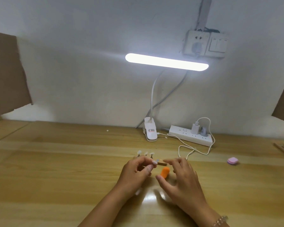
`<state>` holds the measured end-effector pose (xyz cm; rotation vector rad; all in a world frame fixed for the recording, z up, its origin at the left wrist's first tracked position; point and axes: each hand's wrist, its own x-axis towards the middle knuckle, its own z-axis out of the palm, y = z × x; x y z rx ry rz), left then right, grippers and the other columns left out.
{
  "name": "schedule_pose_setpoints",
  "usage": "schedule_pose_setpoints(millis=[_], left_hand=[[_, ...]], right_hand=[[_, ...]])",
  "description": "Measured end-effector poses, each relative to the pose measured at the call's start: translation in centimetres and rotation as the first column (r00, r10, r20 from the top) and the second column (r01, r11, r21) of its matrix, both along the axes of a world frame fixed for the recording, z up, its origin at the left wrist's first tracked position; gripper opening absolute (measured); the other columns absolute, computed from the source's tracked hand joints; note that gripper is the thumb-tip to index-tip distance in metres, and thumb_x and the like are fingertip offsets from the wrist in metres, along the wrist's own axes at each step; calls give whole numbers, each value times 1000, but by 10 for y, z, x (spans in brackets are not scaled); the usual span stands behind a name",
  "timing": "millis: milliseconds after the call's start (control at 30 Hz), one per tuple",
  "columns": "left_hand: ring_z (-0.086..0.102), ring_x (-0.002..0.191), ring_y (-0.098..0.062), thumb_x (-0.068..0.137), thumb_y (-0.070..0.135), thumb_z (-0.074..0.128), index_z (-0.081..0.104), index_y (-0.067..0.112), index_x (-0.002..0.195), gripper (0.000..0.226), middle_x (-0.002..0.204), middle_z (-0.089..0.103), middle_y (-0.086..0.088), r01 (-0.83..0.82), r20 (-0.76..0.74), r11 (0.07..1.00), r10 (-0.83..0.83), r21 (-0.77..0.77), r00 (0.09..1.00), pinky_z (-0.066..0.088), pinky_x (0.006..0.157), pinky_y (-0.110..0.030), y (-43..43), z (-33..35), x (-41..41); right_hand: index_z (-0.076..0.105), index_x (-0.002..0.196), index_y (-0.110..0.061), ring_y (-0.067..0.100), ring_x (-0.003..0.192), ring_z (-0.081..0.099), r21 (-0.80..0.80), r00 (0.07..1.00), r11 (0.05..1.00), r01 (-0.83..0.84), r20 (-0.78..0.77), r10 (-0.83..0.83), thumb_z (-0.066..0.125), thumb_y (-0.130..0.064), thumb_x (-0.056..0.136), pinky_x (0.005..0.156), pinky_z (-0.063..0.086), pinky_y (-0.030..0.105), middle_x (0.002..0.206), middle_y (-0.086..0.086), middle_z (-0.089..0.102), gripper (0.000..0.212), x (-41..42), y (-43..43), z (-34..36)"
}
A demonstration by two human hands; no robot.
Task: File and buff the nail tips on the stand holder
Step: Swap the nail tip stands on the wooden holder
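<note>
Wooden desk (56, 161); nail tips (152, 154); blurred label (151, 130)

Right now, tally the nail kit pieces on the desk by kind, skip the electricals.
pale nail tips on stems: 4 visible
brown wooden stand holder: 1
orange buffer block: 1
pink rounded block: 1
Total: 7

Home desk: wooden table (56, 161), clip lamp (166, 62), power strip (190, 135).

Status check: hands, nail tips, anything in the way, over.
Left hand curled at stand holder, grip unclear. Right hand open, empty. Nail tips on their stems. Orange buffer block lying between hands.
</note>
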<state>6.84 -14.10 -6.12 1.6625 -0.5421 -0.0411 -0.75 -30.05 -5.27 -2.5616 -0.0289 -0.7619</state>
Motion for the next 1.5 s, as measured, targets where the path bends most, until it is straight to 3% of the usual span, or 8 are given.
schedule_pose_setpoints(millis=[133, 233, 467, 633, 800, 1067, 1300, 1500], left_hand=[[63, 75, 0, 86, 7, 72, 76, 28, 85, 21, 85, 74, 17, -75, 59, 992, 69, 99, 996, 50, 70, -21, -2, 1, -3], [67, 78, -1, 86, 12, 74, 74, 28, 83, 16, 83, 73, 20, -145, 108, 983, 133, 110, 985, 50, 69, -24, -3, 2, -4], [63, 91, 4, 90, 12, 69, 63, 34, 95, 23, 100, 68, 16, -352, 178, 929, 330, 111, 927, 44, 66, -10, -2, 2, -3], [58, 98, -10, 85, 8, 69, 53, 31, 95, 30, 105, 58, 14, -489, 155, 863, 470, 123, 869, 49, 86, -33, 0, 4, 0], [53, 87, -2, 83, 24, 73, 51, 33, 89, 24, 89, 58, 18, -397, 254, 888, 338, 232, 906, 46, 77, -25, -2, 2, -5], [52, 92, 4, 77, 60, 63, 56, 43, 103, 32, 93, 56, 24, -203, 373, 833, -5, 515, 928, 39, 91, -23, -5, 3, -14], [52, 92, 8, 86, 52, 66, 59, 45, 103, 19, 92, 60, 26, -191, 397, 817, -50, 544, 917, 41, 88, -21, 0, 10, -19], [58, 87, 6, 81, 36, 80, 62, 50, 94, 27, 89, 66, 26, -157, 293, 822, -12, 548, 956, 49, 81, -28, 2, 13, -21]], right_hand=[[60, 85, -32, 3, 71, 56, 158, 998, 987, -25, 57, 16, 77, -42, 78, 93, 41, 37, 77, -16, 60, 21, 9, 11, 4], [59, 79, -30, 8, 70, 58, 279, 999, 960, -37, -6, 41, 75, -36, 81, 84, 39, 29, 75, -14, 65, 17, 17, 15, 6], [63, 86, -27, 5, 72, 60, 177, 985, 978, 115, -148, -89, 71, -38, 85, 76, 52, 38, 80, -14, 67, 14, 50, -16, 32], [62, 81, -29, 1, 72, 58, 113, 977, 992, 61, -211, -36, 70, -40, 83, 79, 49, 33, 78, -17, 65, 14, 63, -14, 28], [58, 84, -32, 6, 89, 57, 20, 967, 997, 73, -246, -66, 65, -43, 86, 88, 46, 34, 87, -16, 63, 14, 70, -12, 22], [61, 105, -36, 13, 114, 40, -173, 902, 984, 41, -418, -111, 58, -53, 86, 95, 31, 38, 110, -16, 59, 26, 81, -17, 28], [65, 93, -30, 16, 105, 48, -216, 954, 976, 13, -290, -76, 60, -44, 88, 95, 36, 39, 101, -11, 63, 16, 71, -25, 42], [68, 87, -28, 10, 87, 57, -86, 936, 951, 296, -175, -307, 70, -41, 82, 75, 48, 29, 94, -12, 63, 14, 23, -135, 72]])
